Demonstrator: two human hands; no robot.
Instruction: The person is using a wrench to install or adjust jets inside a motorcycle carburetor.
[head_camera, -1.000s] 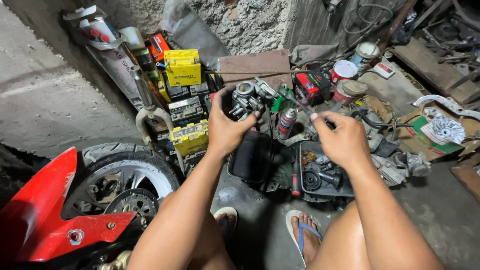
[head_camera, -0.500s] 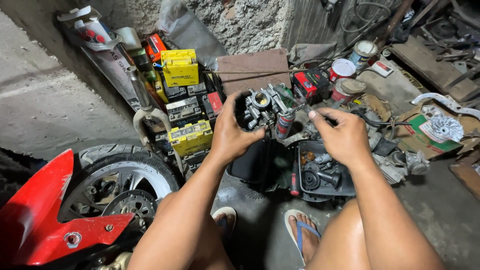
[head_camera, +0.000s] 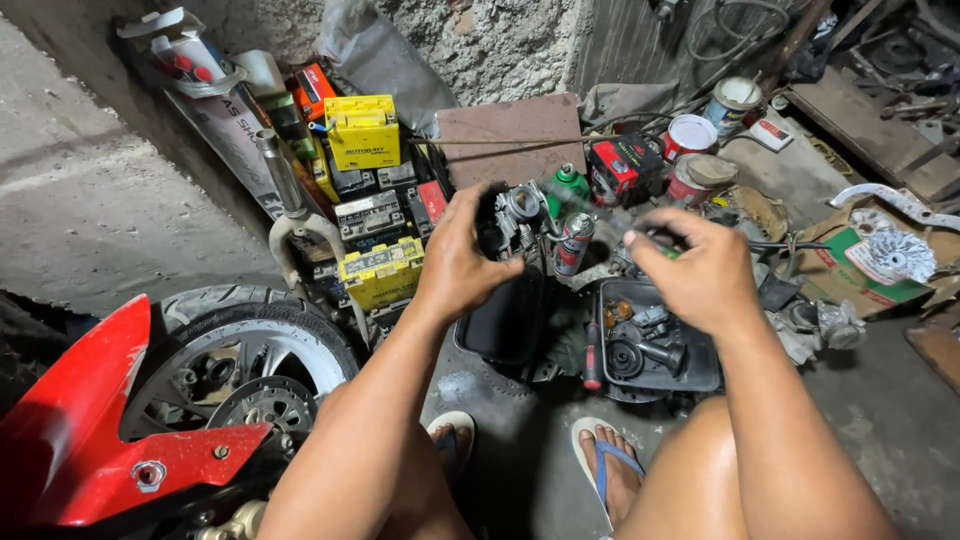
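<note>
My left hand (head_camera: 462, 262) grips a grey metal carburettor (head_camera: 515, 215), held up over a black plastic tray (head_camera: 497, 325). My right hand (head_camera: 697, 270) is closed around a thin tool with a green handle (head_camera: 660, 243), its tip blurred and aimed at the carburettor. A small spray can (head_camera: 572, 243) stands just behind, between the two hands. A second black tray (head_camera: 690, 370) with several dark engine parts and a red-handled screwdriver (head_camera: 591, 352) lies under my right hand.
A motorcycle front wheel (head_camera: 240, 370) and red fender (head_camera: 90, 430) are at the lower left. Yellow batteries (head_camera: 362, 132) and boxes are stacked along the wall. Paint tins (head_camera: 688, 135), a cardboard box (head_camera: 850, 265) and loose parts lie to the right. My sandalled feet (head_camera: 610, 470) rest below.
My left hand has lifted the carburettor up and to the right. My right hand has shifted toward it with the tool, which now blurs with motion.
</note>
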